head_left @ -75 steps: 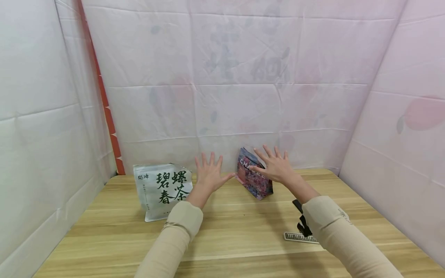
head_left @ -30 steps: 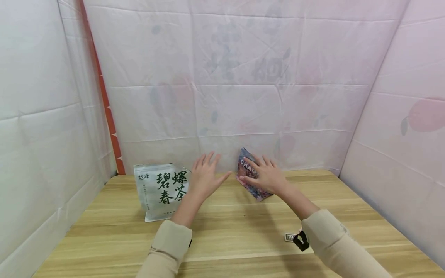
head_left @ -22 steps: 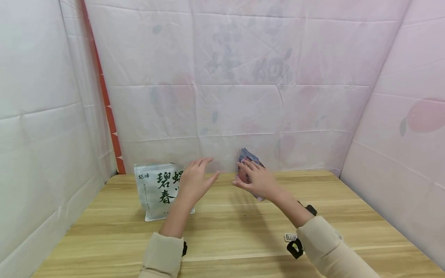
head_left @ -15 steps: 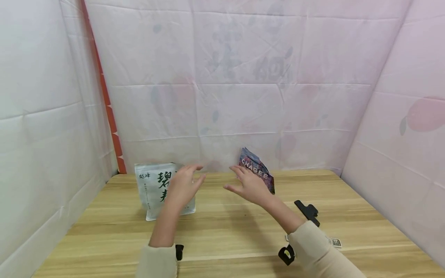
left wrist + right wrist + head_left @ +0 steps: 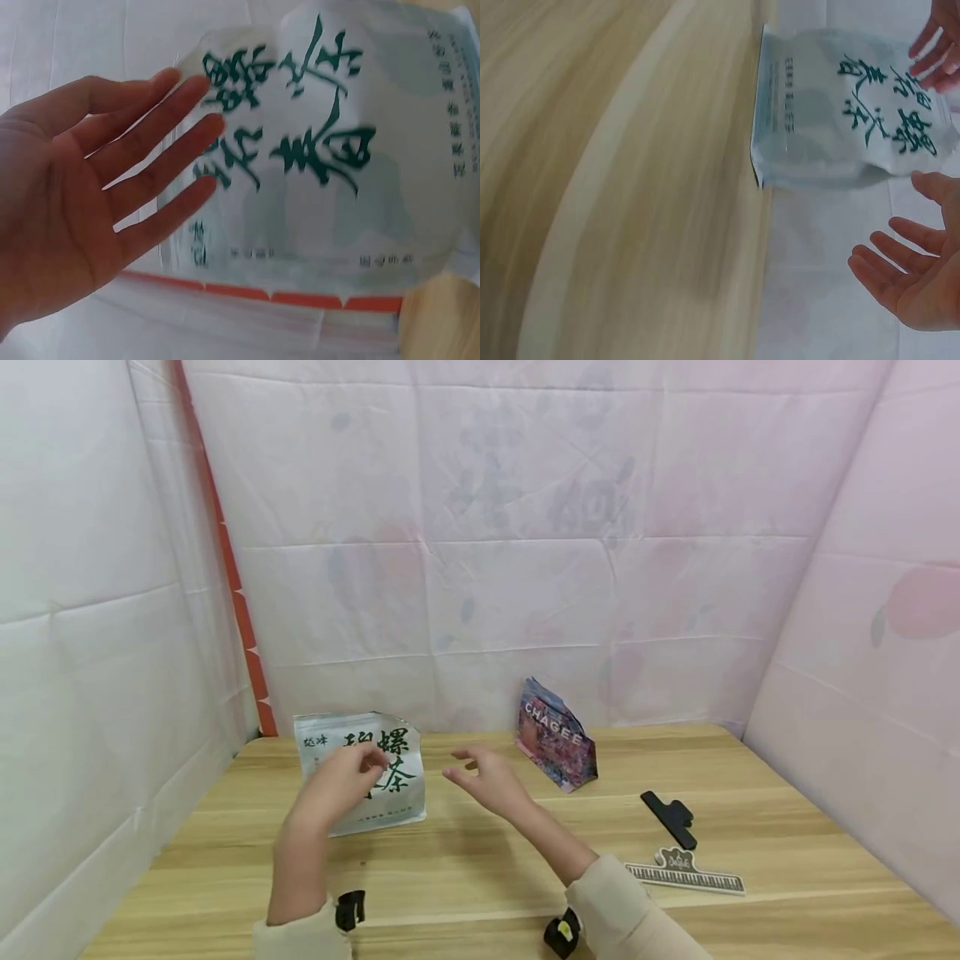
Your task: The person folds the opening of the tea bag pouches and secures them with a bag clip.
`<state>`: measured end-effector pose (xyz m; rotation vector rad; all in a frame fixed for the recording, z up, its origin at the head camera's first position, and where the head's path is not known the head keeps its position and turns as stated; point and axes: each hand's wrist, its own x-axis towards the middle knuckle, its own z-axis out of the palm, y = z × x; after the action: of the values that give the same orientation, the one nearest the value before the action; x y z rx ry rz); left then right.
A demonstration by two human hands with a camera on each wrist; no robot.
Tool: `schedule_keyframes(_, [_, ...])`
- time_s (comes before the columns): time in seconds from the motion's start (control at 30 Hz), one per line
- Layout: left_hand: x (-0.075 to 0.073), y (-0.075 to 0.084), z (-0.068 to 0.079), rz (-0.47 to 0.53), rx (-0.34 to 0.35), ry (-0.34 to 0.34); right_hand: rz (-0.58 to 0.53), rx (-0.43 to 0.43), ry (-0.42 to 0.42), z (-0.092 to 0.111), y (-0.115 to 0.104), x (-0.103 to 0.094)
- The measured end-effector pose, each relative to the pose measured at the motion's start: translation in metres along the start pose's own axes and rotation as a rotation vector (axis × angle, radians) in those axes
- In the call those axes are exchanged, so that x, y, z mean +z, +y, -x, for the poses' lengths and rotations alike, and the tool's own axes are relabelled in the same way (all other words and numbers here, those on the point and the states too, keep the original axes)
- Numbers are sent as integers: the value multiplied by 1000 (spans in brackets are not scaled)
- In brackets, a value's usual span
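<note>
A pale tea pouch (image 5: 405,793) with dark green brush characters stands upright at the left of the table. My left hand (image 5: 335,789) hovers in front of it, hiding part of the lettering; in the left wrist view its fingers (image 5: 161,165) are relaxed and slightly bent, holding nothing. My right hand (image 5: 491,781) is in the air just right of the pouch, fingers loosely bent and nothing in them, as the right wrist view also shows (image 5: 922,270). Farther right stands a purple-pink floral bag (image 5: 553,739) marked CHAGEE, apart from both hands.
On the right of the wooden table (image 5: 465,902) lie a black clip (image 5: 670,820) and a clip with a piano-key pattern (image 5: 686,875). White printed cloth walls (image 5: 517,602) enclose the back and sides. Black bands (image 5: 350,910) sit by the wrists.
Both hands have drawn back and to the left with fingers relaxing from a wide spread; the right has left the front of the CHAGEE bag. Both clips have come into view.
</note>
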<state>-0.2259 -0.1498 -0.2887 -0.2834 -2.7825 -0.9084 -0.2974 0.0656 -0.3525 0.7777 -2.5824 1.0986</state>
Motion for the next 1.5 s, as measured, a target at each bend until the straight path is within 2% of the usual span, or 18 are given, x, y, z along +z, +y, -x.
schedule_keyframes(0.1, [-9,-15,6,12,-5,-42,-46,11,-18,-3,-5,10])
schedule_keyframes(0.2, [-17,-31,11,29,-19,-52,-83,22,-21,-7,-8,19])
schedule_keyframes(0.27, [-20,-40,13,39,-53,-48,-108,34,-14,-9,-9,25])
schedule_keyframes(0.43, [-24,-56,19,51,-191,-31,-176,59,14,-11,-7,38])
schedule_keyframes(0.67, [-20,-69,18,104,-284,12,-273,68,52,-14,-6,51])
schedule_keyframes(0.8, [-13,-76,13,185,-263,28,-321,74,70,-13,-8,56])
schedule_keyframes(0.9, [-7,-81,10,243,-247,14,-338,73,84,-12,-9,58])
schedule_keyframes(1.03, [-2,-84,8,311,-266,-19,-326,59,93,-11,-10,60])
schedule_keyframes(1.13, [0,-85,7,349,-279,-12,-318,50,92,-10,-11,61])
schedule_keyframes(1.33, [3,-87,5,366,-266,22,-317,38,97,-10,-11,59])
schedule_keyframes(1.5, [5,-85,2,355,-262,22,-325,84,79,-8,-8,55])
